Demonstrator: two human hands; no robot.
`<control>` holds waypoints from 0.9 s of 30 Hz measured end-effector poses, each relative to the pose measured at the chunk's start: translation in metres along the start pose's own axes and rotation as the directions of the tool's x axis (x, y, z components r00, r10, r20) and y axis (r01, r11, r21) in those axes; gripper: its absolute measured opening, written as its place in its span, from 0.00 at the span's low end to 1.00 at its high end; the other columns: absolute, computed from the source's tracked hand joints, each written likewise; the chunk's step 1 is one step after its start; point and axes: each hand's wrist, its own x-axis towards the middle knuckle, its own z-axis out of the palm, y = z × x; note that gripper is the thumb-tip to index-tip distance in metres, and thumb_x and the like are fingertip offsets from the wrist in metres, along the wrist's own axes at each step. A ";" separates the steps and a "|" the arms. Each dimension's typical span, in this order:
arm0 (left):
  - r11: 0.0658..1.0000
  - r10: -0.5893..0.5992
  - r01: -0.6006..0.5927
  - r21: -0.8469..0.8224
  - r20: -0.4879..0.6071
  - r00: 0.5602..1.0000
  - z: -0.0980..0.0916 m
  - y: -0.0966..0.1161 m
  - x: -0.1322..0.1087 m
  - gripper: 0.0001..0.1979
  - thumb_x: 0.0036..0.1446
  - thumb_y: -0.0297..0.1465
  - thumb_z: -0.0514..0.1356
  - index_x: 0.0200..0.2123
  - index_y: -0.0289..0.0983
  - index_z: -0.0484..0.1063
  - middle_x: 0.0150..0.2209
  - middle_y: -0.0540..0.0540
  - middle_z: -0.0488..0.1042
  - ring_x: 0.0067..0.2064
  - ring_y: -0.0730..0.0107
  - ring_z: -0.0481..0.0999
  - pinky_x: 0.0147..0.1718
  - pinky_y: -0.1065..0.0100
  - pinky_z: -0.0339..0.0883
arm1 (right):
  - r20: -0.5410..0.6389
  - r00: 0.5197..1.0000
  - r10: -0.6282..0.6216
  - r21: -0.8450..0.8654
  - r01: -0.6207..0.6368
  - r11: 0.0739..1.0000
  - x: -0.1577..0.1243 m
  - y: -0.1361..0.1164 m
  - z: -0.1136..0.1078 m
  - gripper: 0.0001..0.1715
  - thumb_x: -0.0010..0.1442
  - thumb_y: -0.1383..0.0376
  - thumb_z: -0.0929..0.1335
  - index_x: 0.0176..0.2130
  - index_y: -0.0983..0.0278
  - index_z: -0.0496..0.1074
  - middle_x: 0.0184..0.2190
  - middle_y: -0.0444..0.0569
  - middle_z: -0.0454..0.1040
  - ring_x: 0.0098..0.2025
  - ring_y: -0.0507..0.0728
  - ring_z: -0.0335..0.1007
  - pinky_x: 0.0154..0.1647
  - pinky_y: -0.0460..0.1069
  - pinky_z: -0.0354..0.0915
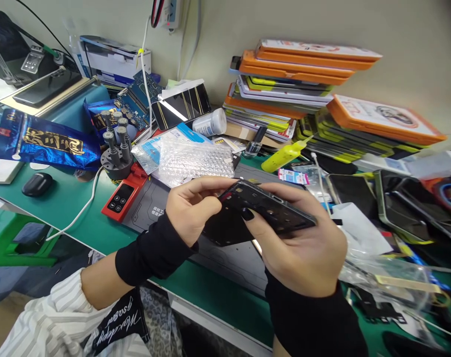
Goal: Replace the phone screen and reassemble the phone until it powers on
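A black smartphone (281, 212) is tilted in the middle of the view, its short edge with the charging port facing up. My right hand (303, 248) is wrapped round it, the dark-nailed thumb pressing on the near face. On the other side, my left hand (192, 206) grips the phone's left edge with thumb and bent fingers. A dark flat part (225, 225) extends below the thumbs; whether it is joined to the phone I cannot tell. Beneath both hands lies a grey work mat (210, 260) with a red control unit (119, 201) at its left.
Bubble wrap (196, 157) and a white jar (210, 123) are behind the hands. A yellow bottle (285, 156) stands before stacked orange boxes (303, 69). Several phones (400, 203) crowd the right. To the left are a screwdriver holder (116, 161), a blue pouch (49, 139) and a black case (37, 184).
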 end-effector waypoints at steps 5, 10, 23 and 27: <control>0.999 -0.015 0.017 -0.027 0.053 0.998 -0.001 0.002 -0.003 0.12 0.42 0.23 0.64 0.31 0.42 0.80 0.32 0.51 0.79 0.36 0.69 0.77 0.40 0.67 0.71 | -0.009 0.999 -0.037 -0.017 0.037 0.999 0.001 0.003 -0.001 0.15 0.53 0.67 0.71 0.42 0.59 0.73 0.37 0.45 0.79 0.36 0.57 0.76 0.37 0.50 0.74; 0.999 0.005 -0.003 -0.032 0.068 0.998 -0.001 0.001 -0.001 0.08 0.45 0.26 0.68 0.30 0.43 0.81 0.32 0.51 0.79 0.35 0.72 0.77 0.40 0.69 0.71 | -0.016 0.999 -0.038 -0.007 0.038 0.999 0.001 0.003 -0.002 0.15 0.53 0.67 0.72 0.42 0.59 0.74 0.36 0.46 0.79 0.36 0.57 0.76 0.36 0.50 0.74; 1.000 -0.012 0.011 0.013 0.047 0.999 -0.002 0.001 -0.001 0.12 0.40 0.24 0.66 0.30 0.43 0.81 0.34 0.50 0.80 0.39 0.66 0.78 0.40 0.66 0.73 | -0.015 1.000 -0.021 0.021 0.021 1.000 -0.001 0.008 -0.002 0.16 0.53 0.67 0.72 0.44 0.58 0.74 0.38 0.46 0.79 0.38 0.58 0.76 0.39 0.52 0.74; 1.000 -0.021 0.020 0.013 0.084 0.996 -0.005 0.001 -0.001 0.09 0.45 0.27 0.67 0.32 0.43 0.81 0.35 0.50 0.80 0.39 0.67 0.78 0.42 0.65 0.72 | -0.012 1.000 -0.029 0.029 0.029 0.999 -0.001 0.007 -0.003 0.16 0.52 0.68 0.72 0.43 0.59 0.74 0.38 0.45 0.79 0.38 0.57 0.76 0.40 0.50 0.74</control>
